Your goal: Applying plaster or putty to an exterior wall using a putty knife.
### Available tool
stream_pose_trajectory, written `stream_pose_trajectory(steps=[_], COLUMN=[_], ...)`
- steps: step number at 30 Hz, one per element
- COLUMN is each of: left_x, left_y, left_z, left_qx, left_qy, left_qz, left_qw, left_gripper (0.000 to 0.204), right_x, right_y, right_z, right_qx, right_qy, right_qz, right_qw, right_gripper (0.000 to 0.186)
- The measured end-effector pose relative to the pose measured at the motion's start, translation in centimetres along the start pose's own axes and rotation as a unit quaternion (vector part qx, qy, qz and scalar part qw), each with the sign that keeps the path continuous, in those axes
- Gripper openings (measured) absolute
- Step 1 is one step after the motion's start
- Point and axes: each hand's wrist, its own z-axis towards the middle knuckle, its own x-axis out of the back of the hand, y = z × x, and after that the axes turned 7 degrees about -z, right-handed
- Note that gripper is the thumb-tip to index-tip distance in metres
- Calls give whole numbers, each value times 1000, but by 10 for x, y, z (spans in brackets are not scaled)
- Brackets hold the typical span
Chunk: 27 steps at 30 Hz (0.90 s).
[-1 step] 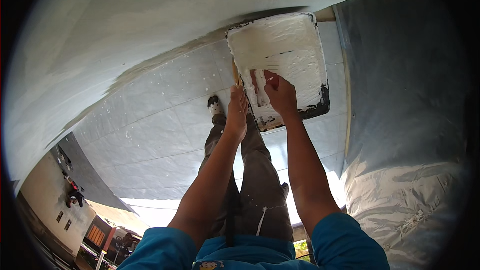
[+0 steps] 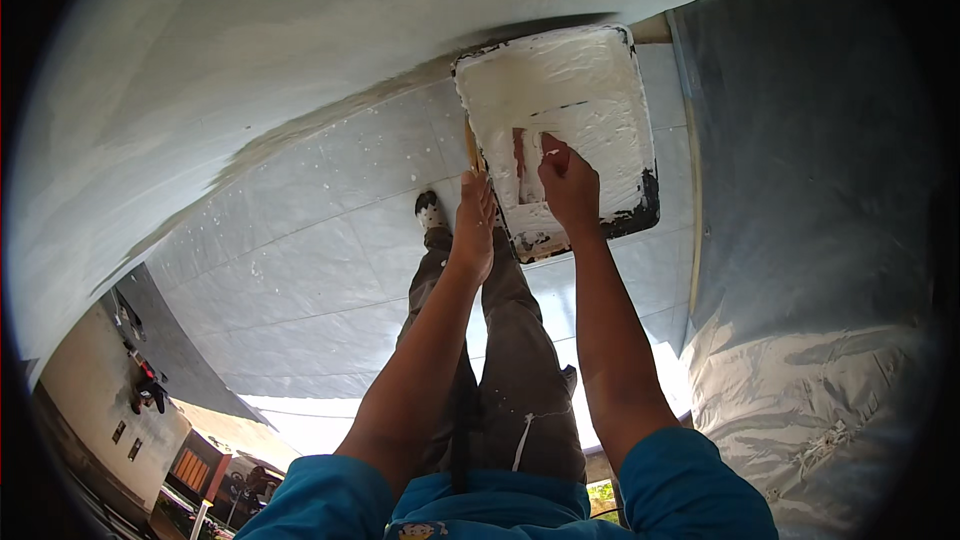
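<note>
A large black tray (image 2: pixel 648 195), coated thickly with white paste, is in front of me, slightly right of the middle. My left hand (image 2: pixel 474 220) is closed at its left rim, with fingers together along the edge. A yellowish wooden strip (image 2: pixel 472 143) runs along that rim to my left thumb; whether I grip it too is unclear. My right hand (image 2: pixel 570 185), over the tray, is closed on a red scraper (image 2: pixel 555 145). Its wide, paste-smeared blade (image 2: pixel 519 162) rests upright in the paste, left of my fingers. My palm hides part of the scraper.
A pale wall (image 2: pixel 250 30) curves along the far left. Grey floor tiles (image 2: pixel 330 250) carry white splashes. My speckled shoe (image 2: pixel 428 208) stands left of the tray; the other foot is hidden. A dark sheet (image 2: pixel 800 160) and crumpled cover (image 2: pixel 810 400) lie right.
My right hand and the scraper have shifted slightly to the right across the paste. My left hand and the tray have stayed put.
</note>
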Motion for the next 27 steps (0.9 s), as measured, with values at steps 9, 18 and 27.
stream_pose_trajectory(steps=[9, 18, 27], left_x=[-1, 1, -3], left_y=[3, 5, 6], left_z=[-1, -2, -2], left_qx=[0, 15, 20], left_qy=[0, -6, -9], left_qz=[7, 4, 8], left_qw=[1000, 1000, 1000], left_gripper=[104, 106, 106], right_x=[15, 2, 0], right_y=[-3, -22, 3], right_z=[5, -16, -12], right_qx=[-9, -2, -23], right_qy=[11, -27, -2], right_qz=[-22, 65, -1], right_qw=[1000, 998, 1000], right_gripper=[26, 32, 26])
